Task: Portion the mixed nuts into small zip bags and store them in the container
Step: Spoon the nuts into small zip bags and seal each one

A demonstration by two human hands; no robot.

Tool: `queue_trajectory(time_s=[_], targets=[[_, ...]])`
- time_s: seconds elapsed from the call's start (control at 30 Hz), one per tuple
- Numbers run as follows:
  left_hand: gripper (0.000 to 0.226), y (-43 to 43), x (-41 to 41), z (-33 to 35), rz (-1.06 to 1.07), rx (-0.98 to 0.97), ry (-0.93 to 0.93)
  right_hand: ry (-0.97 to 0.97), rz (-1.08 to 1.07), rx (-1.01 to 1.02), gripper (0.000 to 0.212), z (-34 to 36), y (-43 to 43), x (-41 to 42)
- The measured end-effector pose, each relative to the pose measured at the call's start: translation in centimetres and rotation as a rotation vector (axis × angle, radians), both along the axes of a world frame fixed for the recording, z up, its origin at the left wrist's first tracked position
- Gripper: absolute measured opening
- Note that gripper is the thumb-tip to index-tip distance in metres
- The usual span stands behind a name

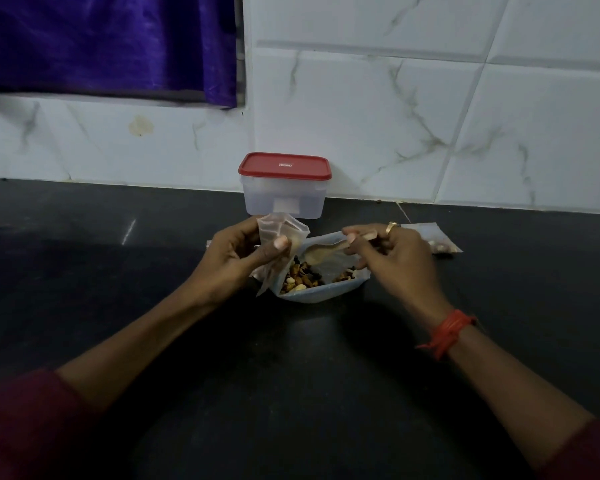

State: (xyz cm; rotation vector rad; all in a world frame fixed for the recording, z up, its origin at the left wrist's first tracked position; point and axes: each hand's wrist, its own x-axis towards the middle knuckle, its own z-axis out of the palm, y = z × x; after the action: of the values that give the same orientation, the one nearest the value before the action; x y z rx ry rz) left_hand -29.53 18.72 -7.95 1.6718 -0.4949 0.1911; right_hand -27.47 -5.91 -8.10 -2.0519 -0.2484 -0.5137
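Note:
A large open bag of mixed nuts point(312, 282) lies on the dark counter point(118, 271) in front of me. My left hand point(236, 258) pinches a small clear zip bag point(279, 232) just left of and above the nut bag. My right hand point(392, 258) grips the handle of a pale spoon point(321, 253), whose bowl hangs over the nuts. A clear container point(284, 195) with a red lid point(284, 165), closed, stands behind by the wall. A small zip bag holding some nuts point(435, 239) lies flat to the right, behind my right hand.
A white marble-patterned tiled wall point(430, 116) closes off the counter at the back. A purple curtain point(101, 43) hangs at the upper left. The edge of something flat point(209, 243) shows behind my left hand.

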Motion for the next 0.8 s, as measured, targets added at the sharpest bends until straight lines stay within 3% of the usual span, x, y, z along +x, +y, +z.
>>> queue_trajectory(time_s=[0.13, 0.23, 0.3, 0.4, 0.57, 0.63, 0.7, 0.8], targets=[[0.032, -0.1, 0.0, 0.1, -0.020, -0.043, 0.032, 0.001, -0.065, -0.223, 0.019, -0.8, -0.7, 0.8], [0.042, 0.0, -0.1, -0.1, 0.068, 0.047, -0.005, -0.196, -0.071, -0.483, 0.038, -0.4, -0.6, 0.4], [0.044, -0.2, -0.3, -0.3, 0.141, 0.167, -0.120, -0.262, 0.082, -0.373, 0.039, 0.3, 0.6, -0.8], [0.049, -0.6, -0.6, -0.6, 0.182, 0.238, -0.256, -0.201, 0.329, -0.251, 0.029, 0.7, 2.6, -2.4], [0.071, -0.6, -0.6, -0.9, 0.180, 0.356, -0.332, -0.169, 0.402, -0.223, 0.012, 0.0, 2.6, -2.4], [0.085, -0.5, -0.6, -0.8, 0.128, 0.333, -0.310, -0.258, 0.384, -0.186, 0.009, 0.6, 2.3, -2.4], [0.076, -0.7, -0.7, -0.8, 0.108, 0.237, -0.268, -0.334, 0.361, -0.146, 0.009, 1.4, 1.7, -2.3], [0.060, -0.9, -0.8, -0.7, 0.101, 0.124, -0.203, -0.271, 0.461, -0.310, 0.010, 1.8, 0.7, -2.0]])
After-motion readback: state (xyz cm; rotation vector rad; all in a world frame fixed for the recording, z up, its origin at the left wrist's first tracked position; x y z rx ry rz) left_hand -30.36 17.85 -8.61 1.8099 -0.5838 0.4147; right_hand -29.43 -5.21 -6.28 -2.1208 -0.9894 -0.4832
